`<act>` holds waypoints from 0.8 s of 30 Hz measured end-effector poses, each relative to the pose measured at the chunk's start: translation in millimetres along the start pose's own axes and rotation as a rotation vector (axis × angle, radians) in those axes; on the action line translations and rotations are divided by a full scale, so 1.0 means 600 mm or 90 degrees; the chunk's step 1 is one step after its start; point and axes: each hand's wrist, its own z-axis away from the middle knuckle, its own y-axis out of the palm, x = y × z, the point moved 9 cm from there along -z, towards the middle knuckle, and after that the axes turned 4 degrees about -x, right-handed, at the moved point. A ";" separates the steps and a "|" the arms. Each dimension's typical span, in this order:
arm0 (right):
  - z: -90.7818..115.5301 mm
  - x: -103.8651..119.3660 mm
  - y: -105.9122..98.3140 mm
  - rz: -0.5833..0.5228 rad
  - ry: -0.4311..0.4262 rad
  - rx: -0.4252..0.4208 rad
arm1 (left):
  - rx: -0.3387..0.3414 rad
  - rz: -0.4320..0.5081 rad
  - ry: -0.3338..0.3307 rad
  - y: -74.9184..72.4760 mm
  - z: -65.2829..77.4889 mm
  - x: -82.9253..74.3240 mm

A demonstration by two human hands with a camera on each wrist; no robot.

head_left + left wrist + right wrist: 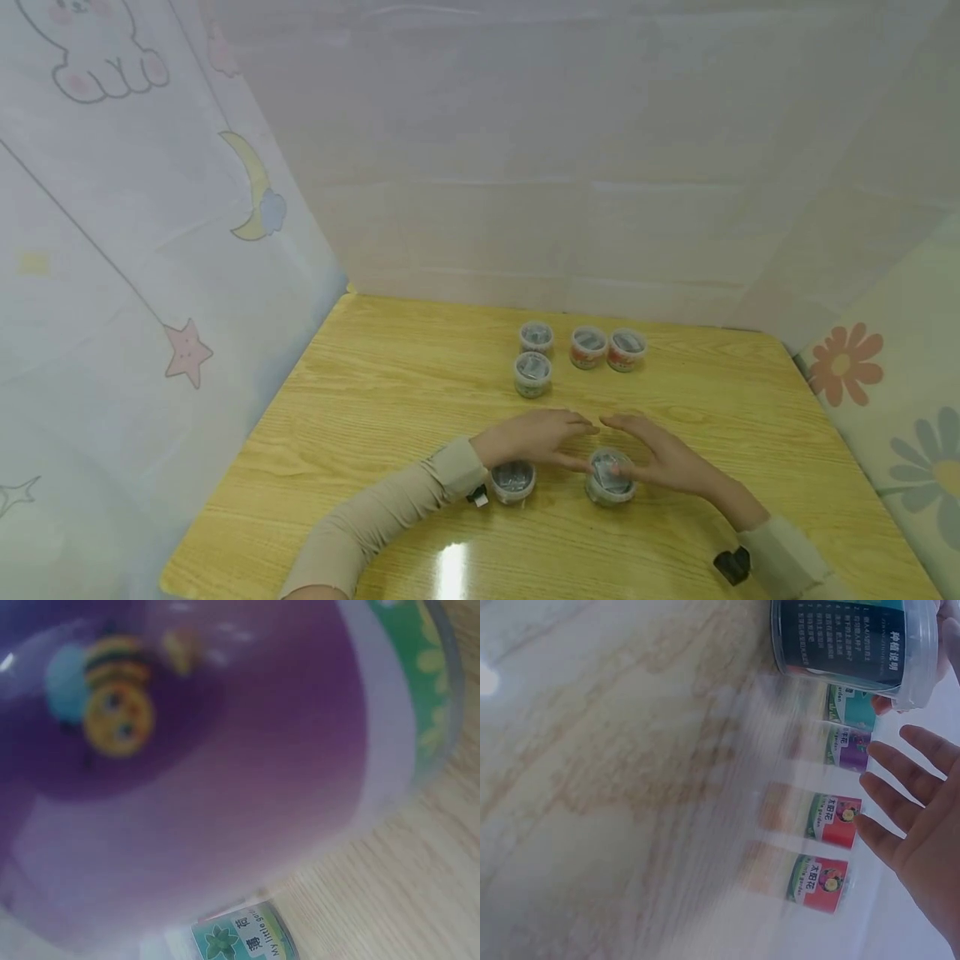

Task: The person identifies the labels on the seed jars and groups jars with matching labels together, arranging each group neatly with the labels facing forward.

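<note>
A clear-topped planting tub [610,487] stands on the table between my hands. My right hand [675,461] is at its right side, fingers stretched out and thumb over the lid. From the left, my left hand [528,437] reaches across with straight fingers, its thumb tip right at the tub's rim. In the right wrist view this tub [840,641] shows a dark label with printed text, and the right hand [922,817] has its fingers spread. Beneath the left wrist stands a second tub [513,485]; a purple label with a bee fills the left wrist view.
Behind the hands, two tubs with red labels [588,350] [626,353] stand side by side. Left of them are two more tubs, one rear [536,337] and one front [532,379]. The wooden table [360,400] meets a printed cloth backdrop [480,208].
</note>
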 end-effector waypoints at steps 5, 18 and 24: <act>0.008 -0.001 0.008 -0.006 0.013 0.014 | 0.007 -0.007 -0.001 0.003 0.001 -0.003; 0.021 0.004 0.010 -0.007 -0.018 0.012 | 0.019 -0.028 0.007 0.013 -0.003 -0.010; 0.027 0.007 0.011 -0.013 -0.024 0.017 | 0.025 -0.021 0.005 0.013 -0.003 -0.013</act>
